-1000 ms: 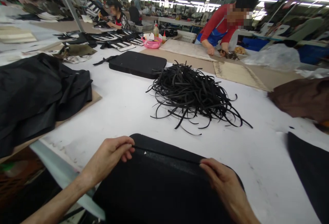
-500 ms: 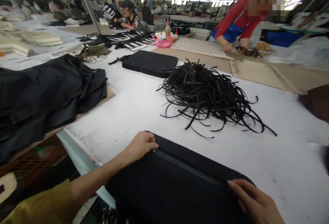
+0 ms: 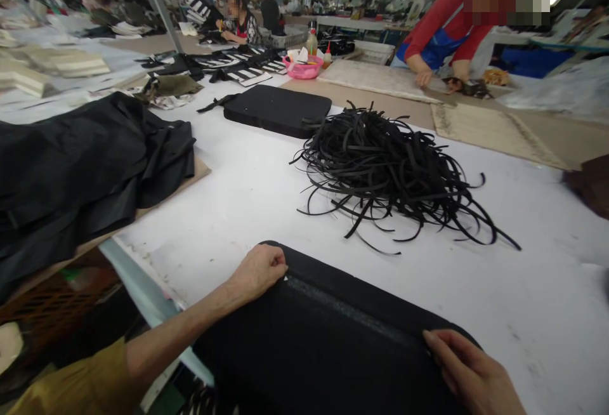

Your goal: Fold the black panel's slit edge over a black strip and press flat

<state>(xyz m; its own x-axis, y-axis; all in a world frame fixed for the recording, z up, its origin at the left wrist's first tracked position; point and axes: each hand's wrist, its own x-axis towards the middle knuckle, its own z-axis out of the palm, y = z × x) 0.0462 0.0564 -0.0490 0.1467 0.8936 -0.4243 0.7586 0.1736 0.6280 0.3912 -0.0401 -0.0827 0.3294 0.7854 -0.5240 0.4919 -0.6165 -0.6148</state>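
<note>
A large black padded panel (image 3: 328,358) with rounded corners lies in front of me at the table's near edge. A greyish, slightly shiny band (image 3: 342,301) runs across it, with a small white mark at the left end. My left hand (image 3: 261,269) is closed in a pinch at the panel's upper left, beside that mark. Toward the right end of the band, my right hand (image 3: 469,364) pinches with thumb and forefinger against the panel. Whatever lies between the fingertips is too dark to make out. Beyond the panel is a tangled heap of narrow black strips (image 3: 385,167).
A second black padded panel (image 3: 278,107) lies farther back. Black sheet material (image 3: 90,167) covers the left side. A pink basket (image 3: 303,69) with bottles stands at the back. Across the table a co-worker in red sleeves (image 3: 432,28) bends over pale boards (image 3: 495,129).
Both hands keep nearly the same places on the panel. The camera view has shifted slightly, and the co-worker appears a little farther right.
</note>
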